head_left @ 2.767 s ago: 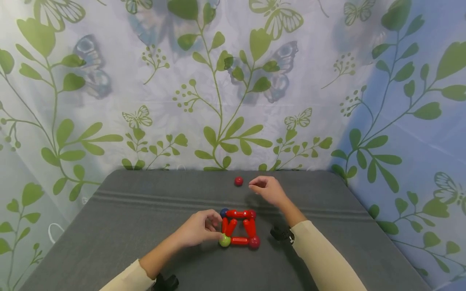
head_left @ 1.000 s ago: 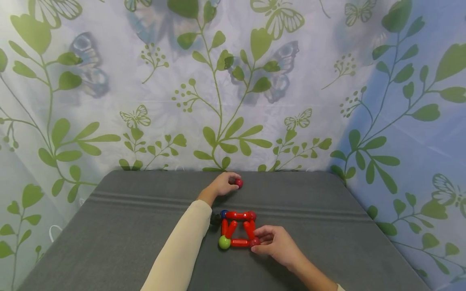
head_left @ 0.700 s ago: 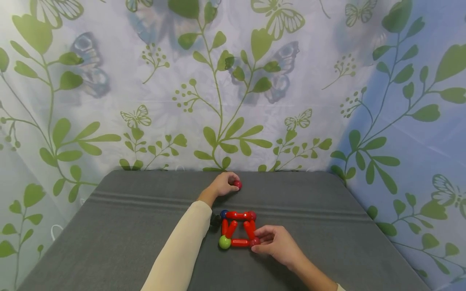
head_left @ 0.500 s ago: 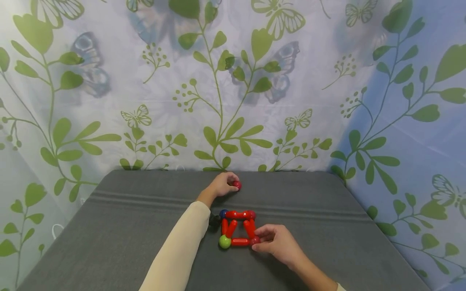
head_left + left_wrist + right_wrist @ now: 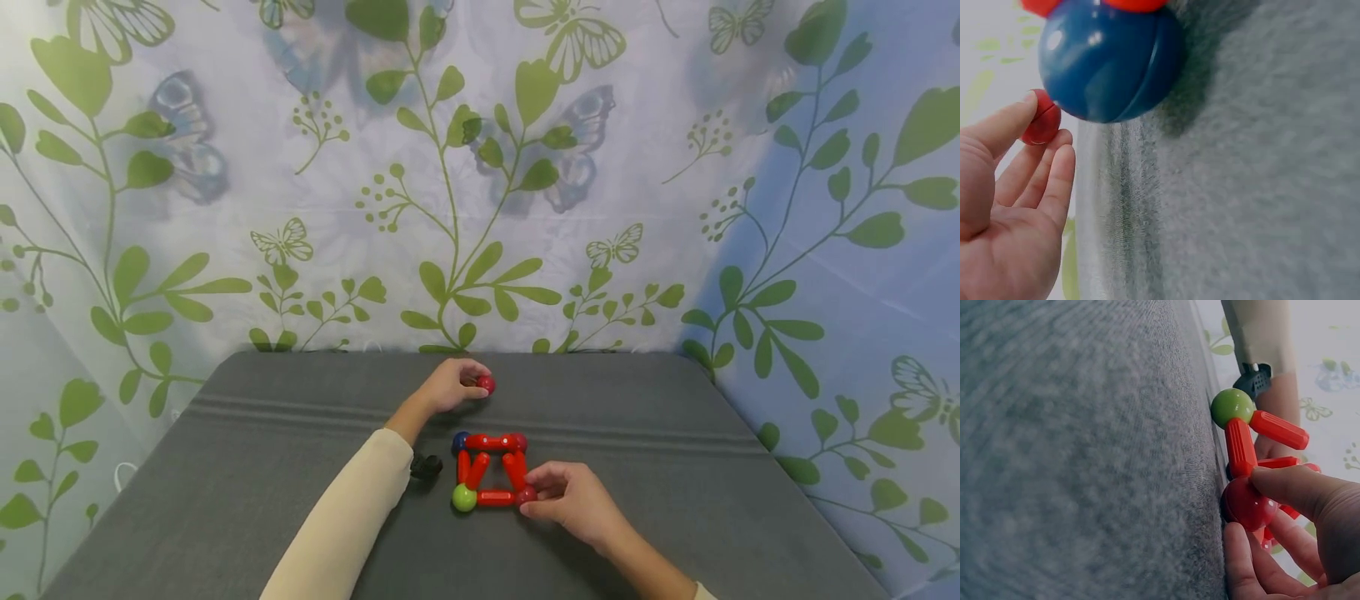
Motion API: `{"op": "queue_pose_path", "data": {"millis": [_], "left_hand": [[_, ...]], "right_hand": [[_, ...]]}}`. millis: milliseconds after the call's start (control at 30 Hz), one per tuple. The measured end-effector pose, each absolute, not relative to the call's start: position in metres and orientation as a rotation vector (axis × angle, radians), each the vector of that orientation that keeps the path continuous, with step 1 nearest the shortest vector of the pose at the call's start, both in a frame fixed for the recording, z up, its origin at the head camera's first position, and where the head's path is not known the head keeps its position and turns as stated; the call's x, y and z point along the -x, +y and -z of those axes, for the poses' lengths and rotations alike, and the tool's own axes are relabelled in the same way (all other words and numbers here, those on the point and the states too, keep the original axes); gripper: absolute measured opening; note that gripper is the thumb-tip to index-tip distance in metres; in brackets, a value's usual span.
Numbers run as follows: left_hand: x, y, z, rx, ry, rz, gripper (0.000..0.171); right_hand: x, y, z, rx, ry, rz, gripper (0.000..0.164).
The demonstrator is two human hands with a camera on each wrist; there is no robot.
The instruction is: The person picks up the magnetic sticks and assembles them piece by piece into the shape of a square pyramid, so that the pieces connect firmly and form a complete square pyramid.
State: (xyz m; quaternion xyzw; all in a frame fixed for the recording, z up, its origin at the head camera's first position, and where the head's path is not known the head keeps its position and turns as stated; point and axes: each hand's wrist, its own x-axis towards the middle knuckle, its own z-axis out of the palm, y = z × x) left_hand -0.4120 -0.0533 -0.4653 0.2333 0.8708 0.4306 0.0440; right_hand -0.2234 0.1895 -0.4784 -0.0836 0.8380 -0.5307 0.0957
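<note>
My left hand [image 5: 450,386] is at the back of the table and pinches a loose red ball [image 5: 487,384] between thumb and fingertips. In the left wrist view the red ball [image 5: 1042,119] shows a seam round it. Nearer me lies a four-cornered frame of red rods [image 5: 495,498] joined by balls: a blue ball [image 5: 461,442], a green ball [image 5: 464,497] and two dark red ones. Some rods slant up from the near corners with free upper ends. My right hand [image 5: 573,500] holds the near right corner ball [image 5: 1249,503] between thumb and fingers.
The grey cloth-covered table [image 5: 285,467] ends at the back against a hanging curtain [image 5: 480,208] with leaves and butterflies. A black wrist device [image 5: 426,467] on my left arm is just left of the frame.
My left hand went from the green ball to the loose red ball and has drawn it slightly nearer and left. My right hand came from the back to the frame's near right corner.
</note>
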Motion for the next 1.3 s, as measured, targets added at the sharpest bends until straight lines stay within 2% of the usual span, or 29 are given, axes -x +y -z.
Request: {"op": "queue_pose_path", "data": {"millis": [533,900,1300], "left_hand": [[0.360,-0.056,0.449,-0.833,2.525,-1.492,0.031],[0.326,-0.068,0.443,-0.899,2.463,-1.567,0.038],[0.303,-0.069,0.443,-0.897,2.419,-1.603,0.030]], "right_hand": [[0.224,0.192,0.479,0.265,2.483,1.567,0.032],[0.223,0.192,0.478,0.282,2.484,1.565,0.032],[0.224,0.193,0.477,0.288,2.465,1.563,0.031]]}}
